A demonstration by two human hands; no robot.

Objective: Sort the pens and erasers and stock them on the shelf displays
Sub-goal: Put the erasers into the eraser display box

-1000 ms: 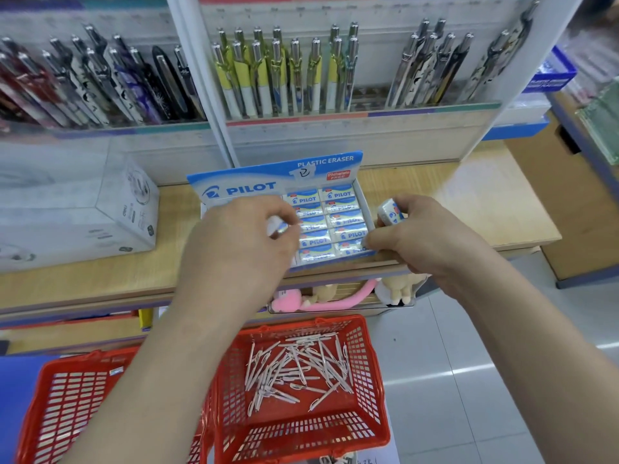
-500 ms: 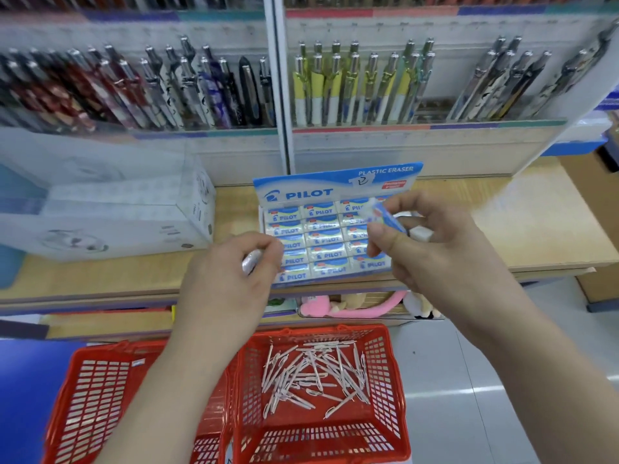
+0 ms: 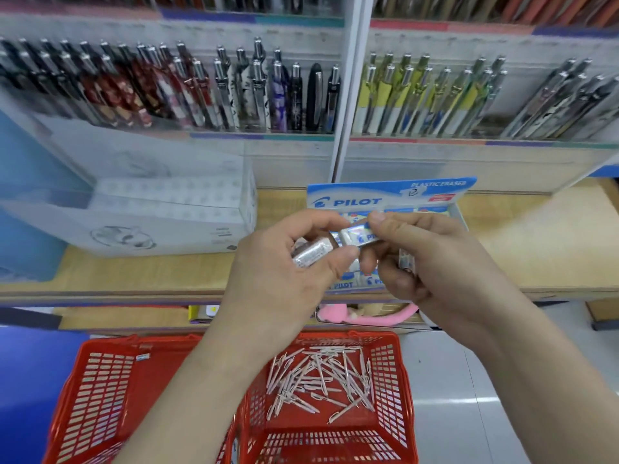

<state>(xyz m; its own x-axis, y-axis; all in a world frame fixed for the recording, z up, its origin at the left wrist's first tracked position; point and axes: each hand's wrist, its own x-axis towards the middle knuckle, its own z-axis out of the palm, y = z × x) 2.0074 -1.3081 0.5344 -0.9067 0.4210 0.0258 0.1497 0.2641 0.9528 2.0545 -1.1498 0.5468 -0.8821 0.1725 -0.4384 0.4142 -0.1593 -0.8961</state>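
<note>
Both of our hands are busy in the head view, raised just in front of the Pilot display box [image 3: 385, 195] on the wooden shelf [image 3: 522, 236]. Our left hand [image 3: 284, 276] curls fingers and thumb round a film-wrapped eraser [image 3: 310, 257]. Our right hand [image 3: 432, 262] pinches a blue-sleeved eraser [image 3: 359, 236] between thumb and fingertips, its end almost touching the other. Something pale shows inside the right palm; we cannot tell what it is. We judge these blocks light and slightly springy, and the glossy wrap may slip, so we would grip them across the long flat faces. Near us, loose pens [image 3: 318, 376] lie in the right red basket [image 3: 407, 380], just beside the left red basket [image 3: 100, 380].
</note>
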